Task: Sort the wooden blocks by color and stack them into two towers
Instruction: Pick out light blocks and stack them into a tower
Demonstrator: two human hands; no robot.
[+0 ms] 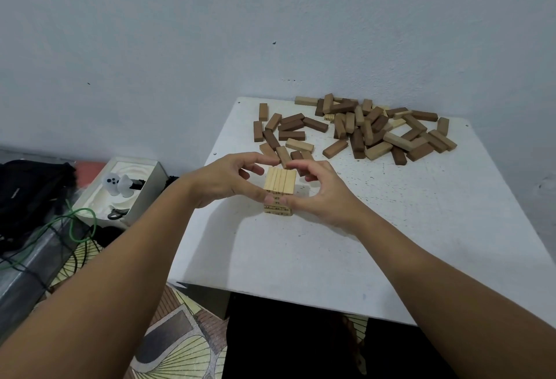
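Between the two hands: pale tower (279, 190), several layers, top layer of pale blocks laid side by side with long axes running away from the person; numbers printed on the block ends facing the viewer. Left hand (228, 180) and right hand (319, 190) curl round its sides, thumbs meeting on the near face, fingertips at the far top edge, seemingly squaring it. Beyond the hands, toward the wall: loose pile (376, 129) of dark, mid-brown and pale blocks lying at all angles on the table (421, 228), the nearest just past the fingertips. Right hand judged nearer the bulk of the pile. No dark tower seen yet.
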